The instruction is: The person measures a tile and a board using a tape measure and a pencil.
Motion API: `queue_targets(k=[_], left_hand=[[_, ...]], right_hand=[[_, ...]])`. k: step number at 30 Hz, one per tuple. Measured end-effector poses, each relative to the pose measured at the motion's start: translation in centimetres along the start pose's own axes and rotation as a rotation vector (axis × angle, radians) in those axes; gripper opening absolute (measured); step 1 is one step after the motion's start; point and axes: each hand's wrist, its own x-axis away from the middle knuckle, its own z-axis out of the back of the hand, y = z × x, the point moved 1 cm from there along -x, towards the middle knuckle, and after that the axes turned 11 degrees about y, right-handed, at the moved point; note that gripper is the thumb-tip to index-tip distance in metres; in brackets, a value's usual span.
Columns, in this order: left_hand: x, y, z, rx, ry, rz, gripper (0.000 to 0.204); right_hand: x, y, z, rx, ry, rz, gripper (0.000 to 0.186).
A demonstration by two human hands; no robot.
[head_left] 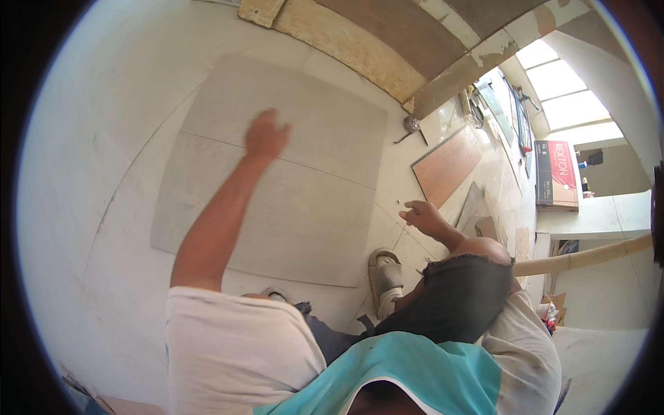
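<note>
My left hand (268, 135) reaches over large grey floor tiles (270, 207) that lie flat before me, a thin straight line running across them. Motion smears its fingers; whether it touches the surface I cannot tell. Beside my bent right knee, my right hand (427, 218) hangs above the pale floor with thumb and fingers apart and nothing visible in them. A reddish-brown rectangular board or tile (448, 166) lies just beyond it.
Worn boards (360, 48) stand along the far side. A small dark tool (411, 125) lies near their corner. Broken tile pieces (477, 214) are at the right, a cardboard box (557, 174) farther right. My sandalled foot (386, 280) rests beside the tiles; a pole (588, 257) juts in.
</note>
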Motion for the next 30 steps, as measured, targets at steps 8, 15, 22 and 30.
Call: queue_targets(k=[8, 15, 22, 30], left_hand=[[9.2, 13.2, 1.9, 0.2, -0.915, -0.249, 0.051], [11.2, 8.7, 2.6, 0.103, -1.151, -0.18, 0.055], [13.0, 2.1, 4.8, 0.021, -1.504, 0.066, 0.035], [19.2, -10.4, 22.0, -0.516, -0.655, 0.7, 0.036]], right_hand=[[0.7, -5.3, 4.1, 0.099, -0.113, 0.104, 0.043], [-3.4, -3.6, 2.8, 0.005, -0.335, 0.154, 0.043], [-9.3, -2.7, -0.8, 0.005, -0.551, 0.276, 0.042], [-18.2, -4.1, -1.9, -0.148, -0.481, 0.422, 0.042]])
